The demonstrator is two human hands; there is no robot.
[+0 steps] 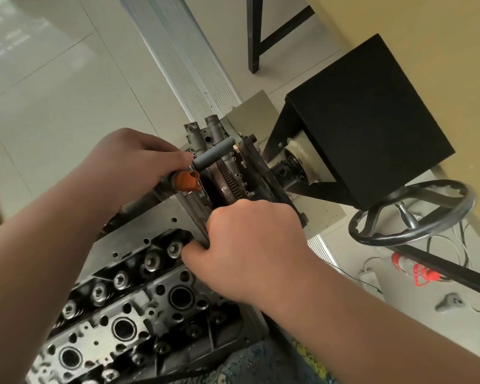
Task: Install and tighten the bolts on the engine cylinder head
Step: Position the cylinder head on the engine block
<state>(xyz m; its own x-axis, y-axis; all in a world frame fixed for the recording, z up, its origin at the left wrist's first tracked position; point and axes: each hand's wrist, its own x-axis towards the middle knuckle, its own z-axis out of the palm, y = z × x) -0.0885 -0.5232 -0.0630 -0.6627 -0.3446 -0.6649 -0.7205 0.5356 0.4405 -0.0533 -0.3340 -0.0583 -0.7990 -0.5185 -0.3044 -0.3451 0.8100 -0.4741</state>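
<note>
The grey engine cylinder head (128,314) lies below me, with round bores and rows of valve springs. My left hand (133,159) grips a tool with an orange head (185,182) and a grey cylindrical handle (212,154) at the far end of the head. My right hand (250,245) has its fingers curled at the head's far right edge, beside a valve spring (175,249); what it holds is hidden by the fingers. The toothed flywheel ring (230,180) shows between the two hands.
A black engine stand housing (366,117) stands at the right, with a black handwheel (416,214) below it. A ribbed metal floor strip (183,51) runs away at the top. A red-and-white object (416,271), cables and a small grey part (450,302) lie on the floor.
</note>
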